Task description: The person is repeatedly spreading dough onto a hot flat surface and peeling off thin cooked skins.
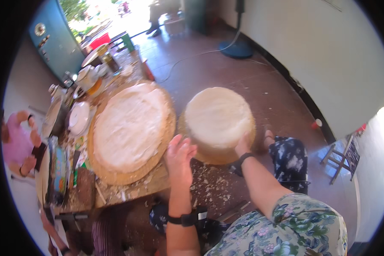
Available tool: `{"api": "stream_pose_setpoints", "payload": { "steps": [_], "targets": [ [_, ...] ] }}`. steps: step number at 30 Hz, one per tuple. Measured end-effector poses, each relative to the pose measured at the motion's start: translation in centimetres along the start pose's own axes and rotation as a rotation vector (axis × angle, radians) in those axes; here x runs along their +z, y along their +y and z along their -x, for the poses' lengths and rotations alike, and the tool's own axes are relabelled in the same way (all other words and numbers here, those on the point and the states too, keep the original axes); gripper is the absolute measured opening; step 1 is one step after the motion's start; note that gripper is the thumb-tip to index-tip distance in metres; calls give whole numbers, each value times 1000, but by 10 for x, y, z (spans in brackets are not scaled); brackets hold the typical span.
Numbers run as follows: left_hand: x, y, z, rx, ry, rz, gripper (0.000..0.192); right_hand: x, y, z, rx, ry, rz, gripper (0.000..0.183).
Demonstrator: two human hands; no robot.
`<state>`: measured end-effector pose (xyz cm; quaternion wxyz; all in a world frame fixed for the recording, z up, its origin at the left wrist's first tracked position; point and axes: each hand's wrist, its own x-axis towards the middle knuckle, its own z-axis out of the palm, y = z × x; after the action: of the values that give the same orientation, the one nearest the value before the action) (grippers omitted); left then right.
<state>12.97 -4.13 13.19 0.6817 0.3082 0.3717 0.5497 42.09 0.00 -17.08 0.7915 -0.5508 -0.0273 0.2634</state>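
A pale, round drum-like piece (217, 116) with a yellowish lower rim is in front of me, right of the table. My right hand (244, 145) grips its near right edge, with some of the fingers hidden. My left hand (180, 156) is raised between this piece and a larger round wooden piece (124, 180), its fingers apart and nothing in them. The larger piece lies on the table and has a whitish, uneven, powdery-looking top (131, 128). What lies under the smaller piece is hidden.
Wood shavings (211, 182) litter the floor below. The cluttered table holds a white lidded mug (87, 76), a glass jar (110, 60), a white plate (79, 118) and a brown block (85, 187). Other people are at the left and the doorway. A folding stool (342, 158) stands right.
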Motion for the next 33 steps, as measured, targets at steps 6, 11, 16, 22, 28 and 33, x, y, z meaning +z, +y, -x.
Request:
{"api": "stream_pose_setpoints", "payload": {
  "steps": [6,11,16,22,28,33],
  "targets": [
    [-28,8,4,34,44,-26,42,25,-62,55,25,35,284,46],
    [-17,18,7,41,16,-4,42,74,-137,43,32,-363,204,26],
    [-37,20,8,67,70,22,44,202,-209,156,-8,-959,460,18],
    [-42,27,11,168,140,150,55,303,-203,204,-98,-1427,561,22],
    [-37,23,8,103,81,307,64,363,-158,161,-756,-1333,1028,16],
    [-49,25,14,91,161,258,65,376,-150,199,-631,-1132,1257,28]
  ]
}}
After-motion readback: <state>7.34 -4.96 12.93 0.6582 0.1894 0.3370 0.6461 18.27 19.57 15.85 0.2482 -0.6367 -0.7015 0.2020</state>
